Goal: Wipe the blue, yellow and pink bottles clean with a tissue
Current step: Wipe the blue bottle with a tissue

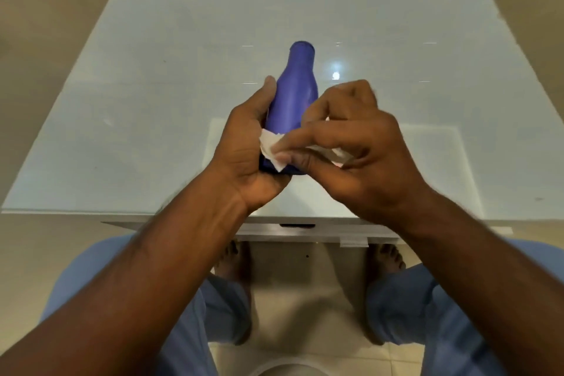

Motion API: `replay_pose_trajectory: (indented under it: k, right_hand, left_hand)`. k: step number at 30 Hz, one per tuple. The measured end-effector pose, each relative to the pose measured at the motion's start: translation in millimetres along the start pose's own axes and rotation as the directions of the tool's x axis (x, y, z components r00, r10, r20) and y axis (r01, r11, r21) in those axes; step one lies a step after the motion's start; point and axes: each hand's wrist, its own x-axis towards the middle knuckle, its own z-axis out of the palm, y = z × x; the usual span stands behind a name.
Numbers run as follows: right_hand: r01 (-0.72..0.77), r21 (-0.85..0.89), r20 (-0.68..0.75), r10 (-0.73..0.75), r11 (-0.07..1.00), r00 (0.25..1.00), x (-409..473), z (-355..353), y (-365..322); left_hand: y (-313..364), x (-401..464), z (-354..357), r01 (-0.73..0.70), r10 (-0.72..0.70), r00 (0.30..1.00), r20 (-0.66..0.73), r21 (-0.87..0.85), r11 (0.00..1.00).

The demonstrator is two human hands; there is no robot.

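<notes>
Table: pale, glossy, bare across the visible top, with neither yellow nor pink bottle anywhere in view.

Blue bottle: held above the table's near half, tilted away with the neck pointing forward and the base toward the body. Mouth turned away from the camera; impossible to tell whether capped, full or empty. Opaque wall, so no view of any contents.

Left hand: curled around the lower body of the bottle, thumb up along the left side, palm cupping the base.

Right hand: fingers bent and pinched shut on the tissue, pressing it against the bottle's lower front.

Tissue: small, white, crumpled, one corner poking out between the two hands, touching the bottle near its base.

Likely troubles, as a judgement only: smooth painted surface plus a one-handed hold near the base, so a hard rub could twist the bottle loose and drop it onto the hard top. Thin tissue, so possible tearing or shedding under pressure. Neck and shoulder easy to miss with wiping concentrated low down. If open and holding liquid, risk of spilling at this tilt.
</notes>
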Motion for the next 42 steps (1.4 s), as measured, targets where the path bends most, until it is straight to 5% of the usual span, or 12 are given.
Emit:
replay_pose_trajectory:
  k: [6, 11, 17, 22, 29, 33, 38, 42]
  right_hand:
    - [-0.205, 0.012, -0.234, 0.203, 0.979, 0.951, 13, -16, 17]
    - [-0.074, 0.117, -0.02, 0.077, 0.99, 0.997, 1, -3, -5]
    - [-0.227, 0.161, -0.236, 0.261, 0.961, 0.936, 13, -16, 17]
    - [-0.111, 0.241, -0.126, 0.145, 0.964, 0.981, 3, -1, -9]
    - [-0.229, 0.175, -0.207, 0.263, 0.958, 0.942, 12, -9, 11]
    - [-0.209, 0.199, -0.039, 0.221, 0.957, 0.974, 6, 3, -1]
    - [-0.285, 0.161, -0.172, 0.311, 0.945, 0.935, 14, -9, 15]
    - [-0.223, 0.166, -0.025, 0.23, 0.961, 0.973, 5, -1, 3]
  left_hand:
    - [-11, -1, 5, -0.029, 0.031, 0.999, -0.029, 0.062, 0.998]
    - [3, 2, -1, -0.012, 0.012, 1.0, -0.002, -0.142, 0.99]
    - [-13, 0, 4, 0.019, -0.019, 1.0, -0.011, 0.008, 1.0]
    - [-15, -7, 3, 0.042, -0.05, 0.998, -0.044, -0.166, 0.985]
    - [-18, -3, 10, -0.016, 0.009, 0.999, 0.047, 0.142, 0.99]
    - [-12, -3, 8, 0.002, -0.008, 0.985, 0.171, 0.038, 0.999]
    - [-13, -3, 6, -0.056, 0.045, 0.992, 0.118, 0.096, 0.994]
    - [-8, -4, 4, -0.031, 0.032, 0.994, 0.105, -0.007, 0.999]
